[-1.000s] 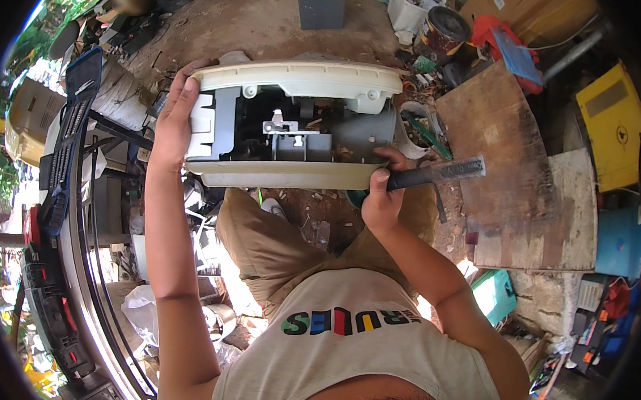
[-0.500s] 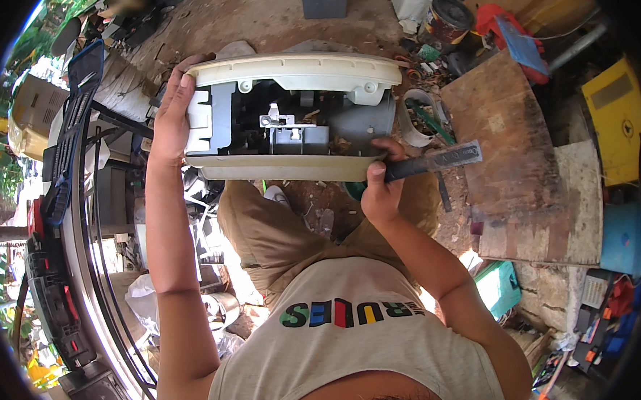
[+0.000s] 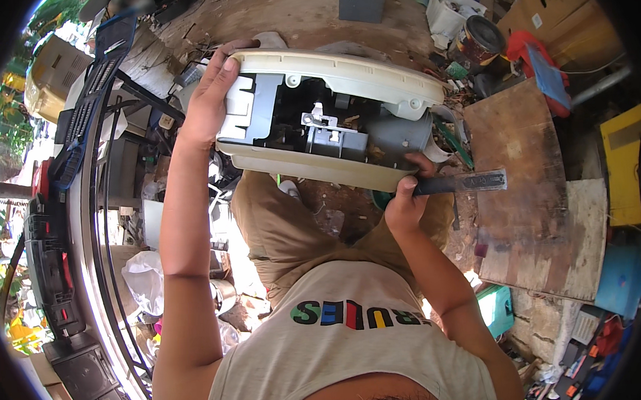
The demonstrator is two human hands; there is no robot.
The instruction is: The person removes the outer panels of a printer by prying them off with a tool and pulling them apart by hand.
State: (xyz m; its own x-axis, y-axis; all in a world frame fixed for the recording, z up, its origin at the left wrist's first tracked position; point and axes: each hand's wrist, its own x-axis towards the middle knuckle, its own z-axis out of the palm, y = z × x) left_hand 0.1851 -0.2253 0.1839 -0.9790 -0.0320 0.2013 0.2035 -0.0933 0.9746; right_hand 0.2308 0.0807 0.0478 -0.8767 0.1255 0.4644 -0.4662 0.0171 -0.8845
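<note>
"Housing of cream and grey plastic point(image 3: 343, 142), boxy and hollow: where is it held?"
"Between both hands. Its left end is clasped by the left hand point(image 3: 210, 104), fingers curled; its near right corner is touched by the right hand point(image 3: 405, 201), closed around a dark, straight bar point(image 3: 472, 182)."

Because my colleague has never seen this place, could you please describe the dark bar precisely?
Find the big cream casing in the picture's upper middle. From the right hand at its lower right corner, the dark bar sticks out rightward. Unlike the broad brown board behind it, the bar is narrow and nearly black, with a greyish end.
</note>
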